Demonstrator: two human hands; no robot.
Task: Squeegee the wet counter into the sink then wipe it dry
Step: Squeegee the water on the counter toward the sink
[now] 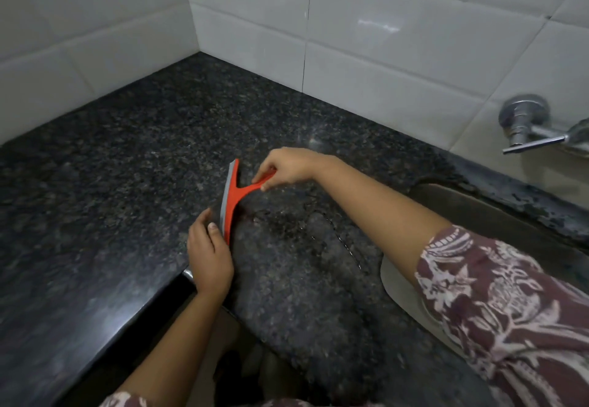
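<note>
Partly hidden: squeegee (232, 198) handle inside right hand (288, 166) (blade visible).

Our right hand (287, 167) reaches in from the right on a bare forearm, its patterned sleeve (497, 304) bunched above the elbow; wrist bent down, thumb and fingers pinched together. Our left hand (208, 255) comes up from the near edge, palm turned rightward, fingers extended and close together, thumb alongside. The two hands sit near each other, not touching.
</note>
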